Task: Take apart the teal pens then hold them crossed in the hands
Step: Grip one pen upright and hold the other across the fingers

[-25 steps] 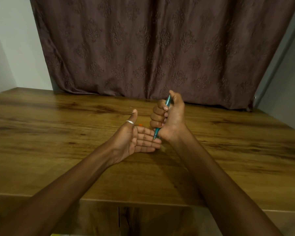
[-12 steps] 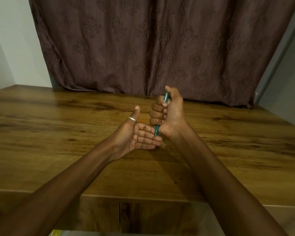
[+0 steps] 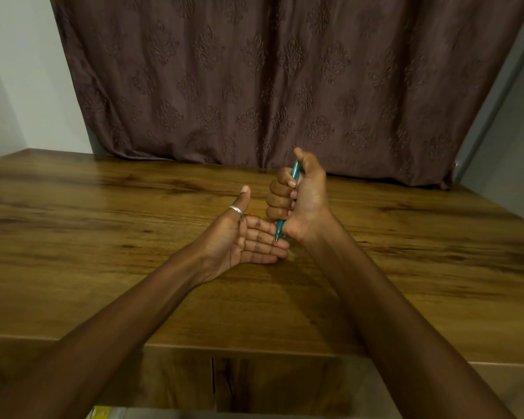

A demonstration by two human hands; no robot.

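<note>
My right hand [image 3: 300, 201] grips a teal pen [image 3: 294, 173] in a fist, held nearly upright above the wooden table [image 3: 103, 237]. The pen's top shows beside the thumb and its tip pokes out below the fist at the little finger. Whether the fist holds more than one pen I cannot tell. My left hand [image 3: 248, 237] lies palm up just left of the fist, fingers straight, thumb raised with a silver ring on it. The pen's tip touches or hovers just over the left fingertips. A tiny orange spot [image 3: 250, 213] shows on the table behind the left hand.
A brown patterned curtain [image 3: 285, 80] hangs behind the table's far edge. White wall stands at the left. The table's near edge runs below my forearms, with a dark gap under it.
Both hands keep the same pose; the view has shifted slightly, so the hands sit a little higher in the frame.
</note>
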